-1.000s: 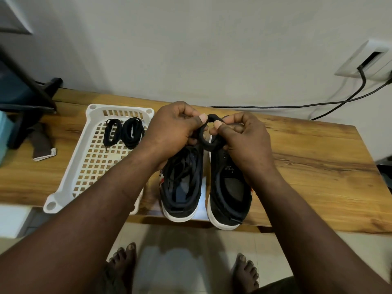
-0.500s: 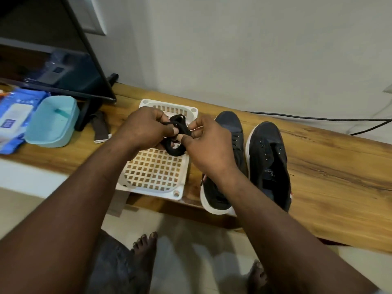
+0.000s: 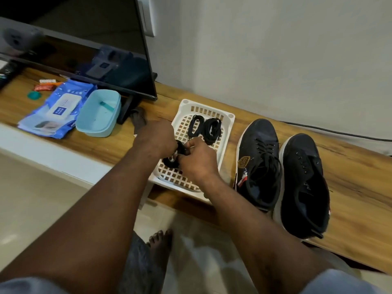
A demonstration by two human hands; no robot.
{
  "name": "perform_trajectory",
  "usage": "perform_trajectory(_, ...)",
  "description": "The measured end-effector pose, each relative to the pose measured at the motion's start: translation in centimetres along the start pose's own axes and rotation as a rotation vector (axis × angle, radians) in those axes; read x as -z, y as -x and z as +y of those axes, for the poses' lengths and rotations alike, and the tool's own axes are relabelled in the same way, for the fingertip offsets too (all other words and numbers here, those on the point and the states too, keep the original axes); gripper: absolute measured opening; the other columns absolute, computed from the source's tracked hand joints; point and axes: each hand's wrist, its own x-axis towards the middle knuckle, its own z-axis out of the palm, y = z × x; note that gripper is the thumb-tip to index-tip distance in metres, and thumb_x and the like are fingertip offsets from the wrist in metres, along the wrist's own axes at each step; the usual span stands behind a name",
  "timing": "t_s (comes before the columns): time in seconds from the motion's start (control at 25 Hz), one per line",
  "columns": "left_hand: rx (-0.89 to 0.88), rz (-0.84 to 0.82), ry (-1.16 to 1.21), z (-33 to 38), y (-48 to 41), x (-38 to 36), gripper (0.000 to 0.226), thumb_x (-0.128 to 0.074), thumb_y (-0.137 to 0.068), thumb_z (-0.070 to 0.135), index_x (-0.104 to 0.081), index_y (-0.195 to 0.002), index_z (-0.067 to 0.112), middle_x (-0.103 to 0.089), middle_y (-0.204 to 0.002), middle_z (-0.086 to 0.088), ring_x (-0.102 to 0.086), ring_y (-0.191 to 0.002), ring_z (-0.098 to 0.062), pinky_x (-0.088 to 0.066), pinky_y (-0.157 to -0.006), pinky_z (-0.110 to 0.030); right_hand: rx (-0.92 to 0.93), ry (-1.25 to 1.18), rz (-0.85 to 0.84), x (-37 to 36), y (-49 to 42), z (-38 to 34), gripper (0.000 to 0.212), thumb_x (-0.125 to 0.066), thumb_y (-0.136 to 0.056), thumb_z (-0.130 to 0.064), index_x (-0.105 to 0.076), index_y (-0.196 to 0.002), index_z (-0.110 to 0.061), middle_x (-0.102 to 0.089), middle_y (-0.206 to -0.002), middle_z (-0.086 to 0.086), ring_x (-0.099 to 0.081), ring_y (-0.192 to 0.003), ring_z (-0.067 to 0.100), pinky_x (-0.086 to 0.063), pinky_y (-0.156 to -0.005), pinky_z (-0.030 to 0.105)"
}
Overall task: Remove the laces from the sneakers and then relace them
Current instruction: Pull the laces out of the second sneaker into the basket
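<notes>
Both hands have moved to the left since half a second ago, away from the sneakers, and now they are low over the white basket (image 3: 230, 132). Between them is a coiled black lace (image 3: 172, 160): the left hand (image 3: 156, 137) pinches its upper part and the right hand (image 3: 196, 160) closes on it from the other side, so both hands are closed on this same bundle (the fingertips are partly hidden, so the exact pinch is not clear). The coil seems to touch the basket floor or is just above it; I cannot tell which.

At the far end of the basket two more lace coils (image 3: 204, 128) lie side by side. On the bench (image 3: 350, 166), to the right of the basket, stand the two black sneakers. The left sneaker (image 3: 259, 158) has its lace threaded but loose, with a long loop hanging over the opening. The right sneaker (image 3: 303, 183) shows bare eyelets, so I judge its lace is the one in the hands.

For the task this means, in my opinion, that the removed lace is being put away, and one sneaker is finished with the first half. The loose lace of the left sneaker must come out next, before the relacing.
</notes>
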Motion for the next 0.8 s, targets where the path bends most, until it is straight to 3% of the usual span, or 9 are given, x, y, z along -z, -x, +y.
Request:
perform_trajectory(0.2,0.054,0.016,-0.149,1.3,0.4,-0.2,0.043,-0.082,-0.088,0.025,-0.064,-0.124,0.01,-0.065,-0.113,-0.009,-0.066,-0.102,-0.028,-0.05,-0.072,-0.036,0.083,0.118,0.023,0.1,0.1,-0.1,0.028,-0.078,-0.089,-0.022,-0.069,-0.116,-0.02,-0.072,-0.108,0.002,-0.07,-0.094,0.022,-0.064,-0.08,0.042)
perform_trajectory(0.32,0.032,-0.037,-0.151,0.8,-0.2,-0.2,0.046,-0.081,-0.087,0.026,-0.067,-0.129,0.016,-0.066,-0.12,-0.008,-0.065,-0.107,-0.028,-0.055,-0.087,-0.039,0.093,0.12,0.008,0.7,0.4,-0.2,0.032,-0.074,-0.092,-0.021,-0.068,-0.124,-0.02,-0.071,-0.111,0.004,-0.071,-0.096,0.024,-0.064,-0.08,0.041)
perform_trajectory(0.4,0.042,-0.053,-0.167,0.8,-0.2,-0.2,0.042,-0.081,-0.087,0.031,-0.069,-0.125,0.016,-0.068,-0.113,-0.007,-0.065,-0.104,-0.028,-0.054,-0.098,-0.045,0.095,0.16,-0.019,1.1,0.4,-0.1,0.037,-0.073,-0.093,-0.021,-0.064,-0.128,-0.019,-0.069,-0.114,0.006,-0.07,-0.099,0.026,-0.063,-0.08,0.039)
perform_trajectory(0.48,0.071,-0.033,-0.177,1.3,0.1,-0.1,0.041,-0.08,-0.09,0.033,-0.067,-0.123,0.013,-0.067,-0.108,-0.008,-0.065,-0.1,-0.027,-0.055,-0.094,-0.043,0.104,0.187,-0.047,1.4,0.5,-0.1,0.039,-0.073,-0.093,-0.022,-0.061,-0.13,-0.018,-0.068,-0.116,0.007,-0.069,-0.101,0.026,-0.062,-0.079,0.037)
perform_trajectory(0.6,0.114,0.019,-0.198,2.3,0.5,0.1,0.045,-0.08,-0.091,0.029,-0.062,-0.128,0.009,-0.067,-0.116,-0.011,-0.067,-0.106,-0.03,-0.05,-0.078,-0.039,0.121,0.202,-0.053,2.3,0.6,-0.1,0.04,-0.072,-0.094,-0.023,-0.059,-0.132,-0.02,-0.067,-0.115,0.006,-0.069,-0.099,0.026,-0.063,-0.078,0.038)
perform_trajectory(0.8,0.126,0.016,-0.208,2.8,1.1,0.2,0.05,-0.083,-0.087,0.023,-0.061,-0.13,0.009,-0.066,-0.12,-0.013,-0.067,-0.11,-0.033,-0.047,-0.073,-0.04,0.175,0.218,-0.036,3.5,0.7,0.3,0.038,-0.073,-0.094,-0.027,-0.06,-0.13,-0.026,-0.069,-0.107,0.002,-0.07,-0.09,0.02,-0.065,-0.071,0.04)
